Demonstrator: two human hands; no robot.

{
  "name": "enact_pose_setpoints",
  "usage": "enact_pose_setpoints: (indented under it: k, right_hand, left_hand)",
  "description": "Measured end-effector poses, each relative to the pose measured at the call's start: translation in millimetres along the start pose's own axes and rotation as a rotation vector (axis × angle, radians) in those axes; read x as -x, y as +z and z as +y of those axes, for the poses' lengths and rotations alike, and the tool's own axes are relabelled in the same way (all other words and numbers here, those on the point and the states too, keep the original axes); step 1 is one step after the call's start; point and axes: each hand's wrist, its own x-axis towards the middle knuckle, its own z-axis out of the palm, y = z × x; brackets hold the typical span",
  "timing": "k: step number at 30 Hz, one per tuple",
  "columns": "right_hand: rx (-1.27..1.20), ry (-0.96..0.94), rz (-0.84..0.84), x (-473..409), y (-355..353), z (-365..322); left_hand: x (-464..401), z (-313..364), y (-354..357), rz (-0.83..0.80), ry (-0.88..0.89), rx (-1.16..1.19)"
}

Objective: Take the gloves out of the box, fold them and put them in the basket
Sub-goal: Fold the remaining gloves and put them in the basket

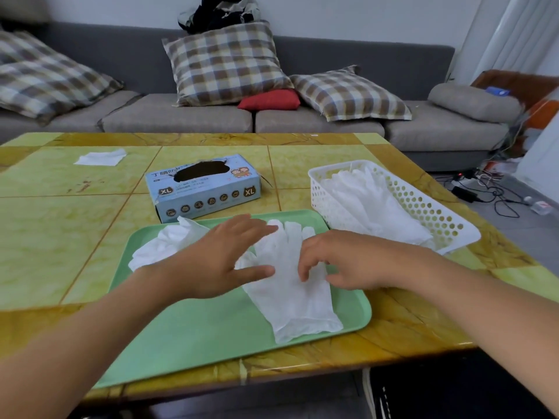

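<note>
A white glove (295,294) lies flat on the green tray (211,337), fingers pointing away from me. My left hand (223,261) lies over the glove's left side with fingers straight and spread. My right hand (338,261) hovers at the glove's right edge, fingers loosely curled with their tips on the glove. A crumpled white glove (169,243) sits at the tray's far left corner. The blue glove box (205,187) stands behind the tray, its opening up. The white perforated basket (438,213) at the right holds several gloves (372,201).
A white tissue (101,157) lies at the table's far left. The yellow-green tiled table (60,237) ends just in front of the tray. A grey sofa with checked cushions (227,65) stands behind it. Cables (484,192) lie on the floor at the right.
</note>
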Motion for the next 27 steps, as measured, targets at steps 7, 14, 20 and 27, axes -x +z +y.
enact_pose_setpoints:
  k: [7, 14, 20, 27]
  right_hand:
    - [-0.133, -0.130, -0.127, 18.0, 21.5, -6.4]
    - [-0.334, -0.071, -0.126, 18.9, 24.3, 9.4]
    - [-0.204, -0.118, 0.059, 7.4, 43.6, -0.6]
    - [-1.344, 0.119, 0.153, 4.7, 15.5, -11.8]
  left_hand:
    - [34.9, -1.6, 12.8, -0.140, 0.110, 0.098]
    - [36.0, 5.9, 37.7, -0.070, 0.084, 0.053]
    - [28.9, 12.5, 56.9, 0.118, 0.194, 0.024]
    - [14.3, 40.8, 6.7, -0.010, -0.316, 1.111]
